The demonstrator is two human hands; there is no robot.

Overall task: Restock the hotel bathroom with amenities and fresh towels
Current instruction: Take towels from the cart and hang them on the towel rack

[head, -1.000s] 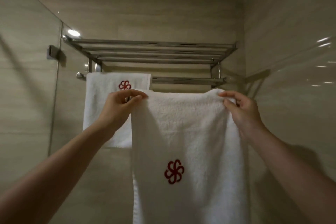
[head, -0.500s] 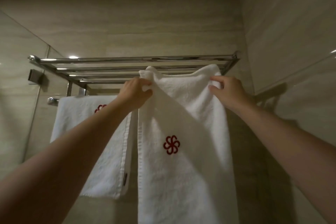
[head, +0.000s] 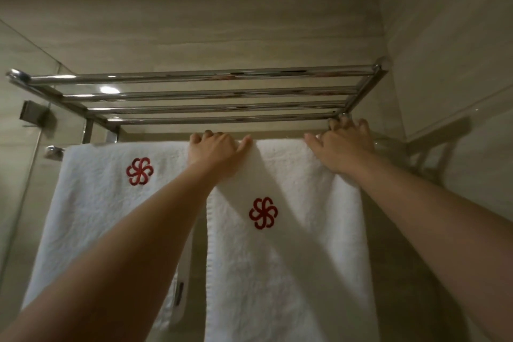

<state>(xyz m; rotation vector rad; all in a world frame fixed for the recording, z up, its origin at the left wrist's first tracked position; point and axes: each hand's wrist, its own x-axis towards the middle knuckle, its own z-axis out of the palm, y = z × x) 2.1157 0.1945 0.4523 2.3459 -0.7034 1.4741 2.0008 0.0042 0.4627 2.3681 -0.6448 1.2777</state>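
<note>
Nearest, the white terry towel with a red pinwheel emblem [head: 291, 258] hangs long and flat from the right half of the lower chrome bar [head: 54, 150], with a soft diagonal crease across its front. At its top fold the left hand [head: 216, 153] holds the left corner, fingers curled over the bar and thumb spread on the front. The right hand [head: 342, 148] holds the right corner in the same way, close to the right end of the bar. To do this step well, I think both hands should pull outward a little to remove the crease, then level the top fold. The emblem sits lower than the one on the second white terry towel [head: 97, 203], which hangs on the left half of the bar, just beside; more cloth could go over the back to match it. Above, the chrome tube shelf [head: 208, 91] carries nothing that I can see, against the beige tiled wall [head: 194, 22].
</note>
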